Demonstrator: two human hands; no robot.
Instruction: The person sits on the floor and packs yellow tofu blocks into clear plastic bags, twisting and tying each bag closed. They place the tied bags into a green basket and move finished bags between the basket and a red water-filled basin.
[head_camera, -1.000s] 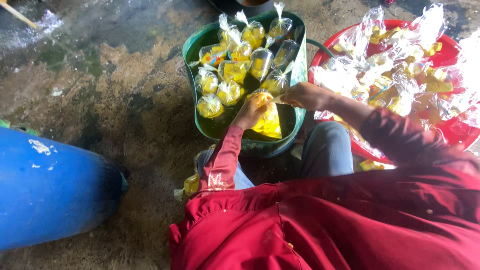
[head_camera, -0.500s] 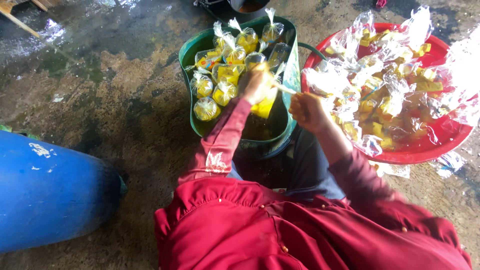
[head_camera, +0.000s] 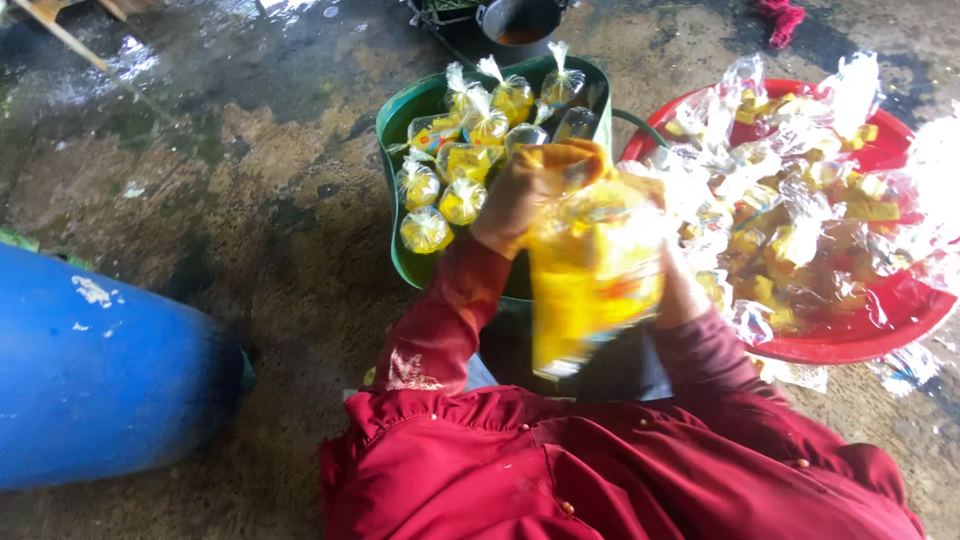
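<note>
Currently both hands closed on yellow packet (head_camera: 590, 280) — left hand (head_camera: 525, 190) grips top, right hand (head_camera: 680, 290) supports side, raised over green basket (head_camera: 395, 130) for handling; red basin (head_camera: 850, 345) alongside.

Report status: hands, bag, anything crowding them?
Left hand and right hand both grip one clear bag of yellow contents, lifted above green basket. Red basin of loose bags at right. Nothing blocks the hands.
</note>
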